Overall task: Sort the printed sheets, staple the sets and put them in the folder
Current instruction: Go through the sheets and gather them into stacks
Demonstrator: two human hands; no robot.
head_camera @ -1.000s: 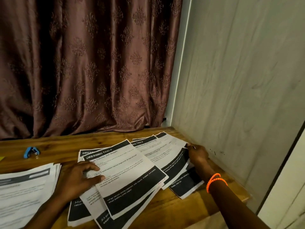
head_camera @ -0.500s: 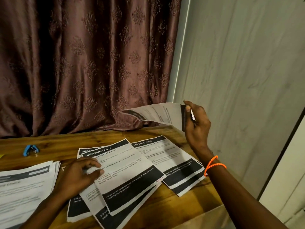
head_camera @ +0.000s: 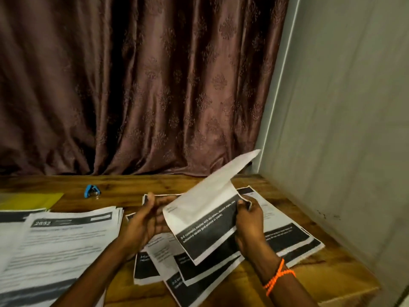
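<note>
Head view: both my hands hold one printed sheet [head_camera: 205, 220] up over the desk [head_camera: 309, 273].

My right hand [head_camera: 249, 220] pinches its right edge, thumb on top; my left hand [head_camera: 148, 220] curls under its left side. Below lie fanned sheets [head_camera: 199, 282], more sheets [head_camera: 287, 235] to the right, a thick stack [head_camera: 55, 244] on the left, then a blue stapler [head_camera: 92, 191] and a yellow folder [head_camera: 28, 200].
</note>
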